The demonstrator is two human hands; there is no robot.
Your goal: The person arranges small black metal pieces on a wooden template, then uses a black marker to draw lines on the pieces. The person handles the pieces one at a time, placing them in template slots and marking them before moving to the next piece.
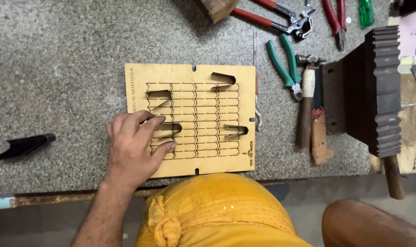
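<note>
A laser-cut plywood board point(189, 75) with a grid of thin cut slots lies flat on the grey stone bench. Several bent dark metal strips stand in its slots, one at the upper right point(225, 78), one at the upper left point(159, 94), one at the lower right point(236, 131). My left hand point(134, 148) rests on the board's lower left, fingers spread, fingertips touching a bent strip point(172, 128) near the middle left. It holds nothing. My right hand is out of view.
A black bent metal piece point(24, 145) lies at the far left. Green-handled pliers point(285, 64), a hammer point(306, 103), red-handled pincers point(272, 16) and a dark grooved metal block point(377, 89) crowd the right. The bench edge runs just below the board.
</note>
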